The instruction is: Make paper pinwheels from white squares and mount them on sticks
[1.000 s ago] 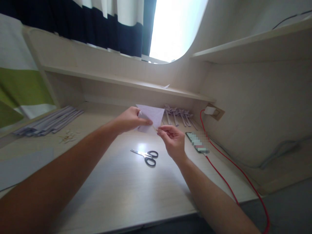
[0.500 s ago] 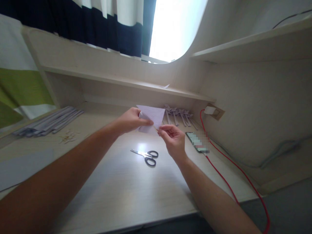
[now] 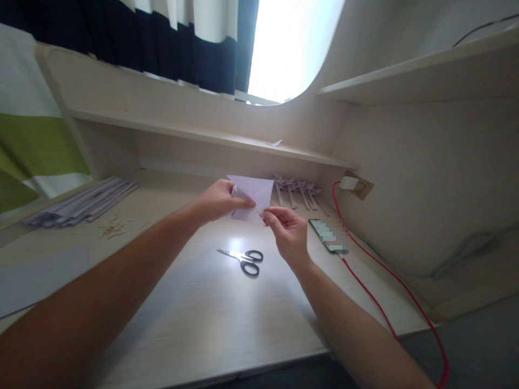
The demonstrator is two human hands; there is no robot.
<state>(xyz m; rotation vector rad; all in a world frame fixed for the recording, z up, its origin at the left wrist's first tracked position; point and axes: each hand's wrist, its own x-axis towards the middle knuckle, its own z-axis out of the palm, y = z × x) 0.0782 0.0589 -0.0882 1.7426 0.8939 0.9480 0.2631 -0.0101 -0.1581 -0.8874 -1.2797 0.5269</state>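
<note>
A lilac sheet of folded paper (image 3: pixel 253 189) is held up over the desk, cut toward its middle. My left hand (image 3: pixel 221 200) is closed on its left side, thumb on the front near the centre. At its lower right edge, my right hand (image 3: pixel 287 227) pinches with thumb and forefinger a thin pale stick, which runs toward the paper's middle. The stick is mostly hidden by the fingertips. Below the hands lie scissors (image 3: pixel 245 259) with black handles, blades pointing left. Behind the paper, to its right, rest several paper pinwheels (image 3: pixel 298 189) on rolled paper sticks.
Rolled paper tubes (image 3: pixel 87 200) are piled at the left, near a scatter of small pale sticks (image 3: pixel 112 229). A flat white sheet (image 3: pixel 40 275) lies at the left front. At the right are a phone (image 3: pixel 326 236) and a red cable (image 3: pixel 367 294). A shelf (image 3: pixel 211 138) runs along the back.
Almost nothing has moved. The right fingertips have shifted very slightly at the paper's lower right edge; the paper and left hand keep their place.
</note>
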